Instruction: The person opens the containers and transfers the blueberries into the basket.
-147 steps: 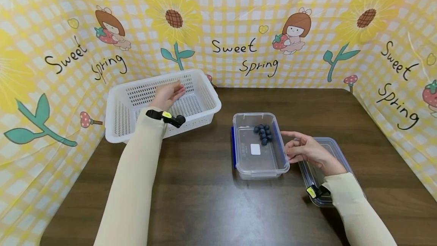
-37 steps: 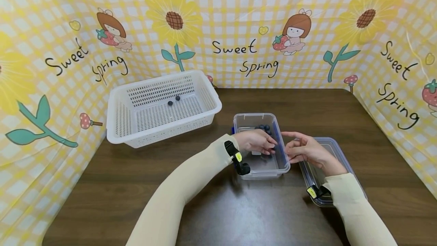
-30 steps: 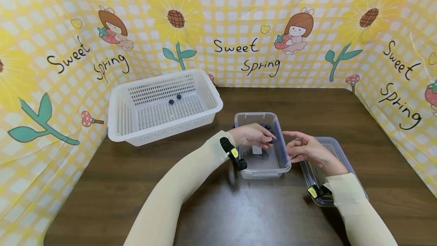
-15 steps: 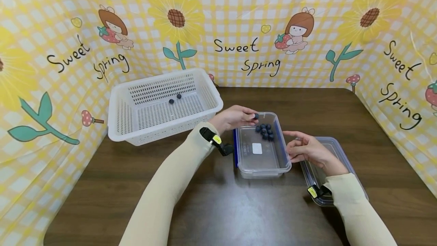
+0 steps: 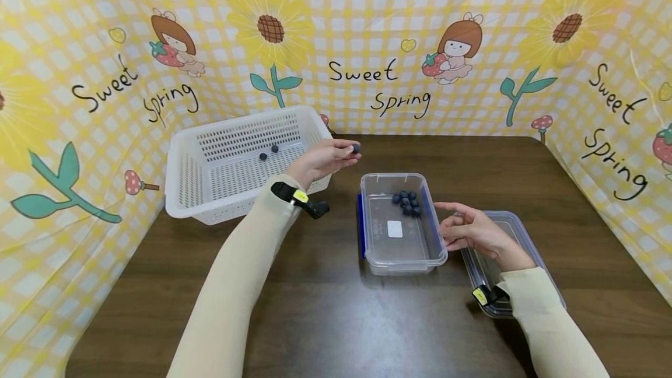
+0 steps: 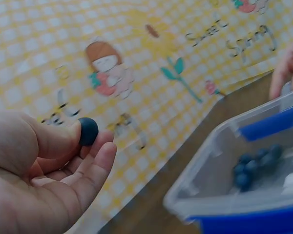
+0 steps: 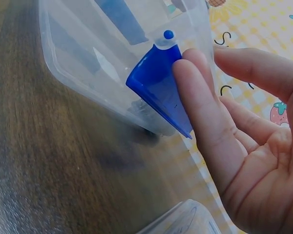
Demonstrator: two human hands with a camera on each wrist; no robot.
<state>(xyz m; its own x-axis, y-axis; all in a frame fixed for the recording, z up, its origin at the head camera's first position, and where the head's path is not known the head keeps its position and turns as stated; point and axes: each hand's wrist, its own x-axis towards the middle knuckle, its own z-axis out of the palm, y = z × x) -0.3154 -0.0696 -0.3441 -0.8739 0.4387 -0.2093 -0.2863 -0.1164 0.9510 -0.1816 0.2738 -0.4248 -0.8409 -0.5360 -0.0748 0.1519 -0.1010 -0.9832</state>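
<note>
Moved: left hand [image 5: 322, 159] had shifted from the clear box's [image 5: 378, 249] upper-left corner to upper centre of the head view, carrying a blueberry [image 5: 356, 148]
Left grip: thumb and fingers pinched that blueberry, right of the white basket [image 5: 226, 212]
Right hand [image 5: 480, 235]: right of centre, fingers loosely extended against the box's side, grasping nothing
Box berries [image 5: 406, 202]: clustered in its upper right
Basket: left of centre, two loose blueberries [image 5: 263, 157] inside

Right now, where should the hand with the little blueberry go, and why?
Probably a little left, over the white basket: the left hand pinches its blueberry just past the basket's right rim in the head view, and two other blueberries lie inside.
</note>
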